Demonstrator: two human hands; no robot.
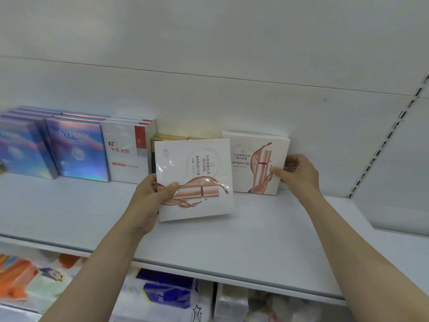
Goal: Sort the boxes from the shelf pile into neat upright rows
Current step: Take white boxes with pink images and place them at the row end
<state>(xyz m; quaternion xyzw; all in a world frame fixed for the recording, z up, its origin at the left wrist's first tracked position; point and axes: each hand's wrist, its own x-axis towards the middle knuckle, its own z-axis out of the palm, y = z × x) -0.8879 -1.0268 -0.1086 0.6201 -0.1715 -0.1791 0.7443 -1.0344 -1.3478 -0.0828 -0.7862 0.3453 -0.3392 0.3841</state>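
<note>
While one box is in hand and another is being steadied, this is how the shelf looks from where I stand:

Done, 9 o'clock: the holographic boxes (79, 149) stand upright in rows several deep at the far left of the shelf (209, 242), faces forward.

Done, 10 o'clock: the white-red boxes (127, 151) stand just beside them, upright, a few deep, edges lined up.

Half hidden, 12 o'clock: the gold boxes (171, 137) sit against the back wall; only their top edges show, so I cannot tell how neat they are.

Started, 2 o'clock: the rear Marubi box (255, 162) stands upright against the back wall, print the right way up, with at least one more behind it.

Left hand (148, 201): fingers clamped on the loose Marubi box (193, 180), thumb on its front, the rest behind; it is held above the shelf, in front of the gold boxes, turned so its print reads sideways.

Right hand (299, 175): fingers pinch the right edge of the rear Marubi box, thumb on the front face.

Left to do, my guess: turn the loose box upright and set it in front of its twin; I see no pile from here, so the job looks near its end.

Below: packets (167, 296) fill the lower shelf, blurred.
</note>
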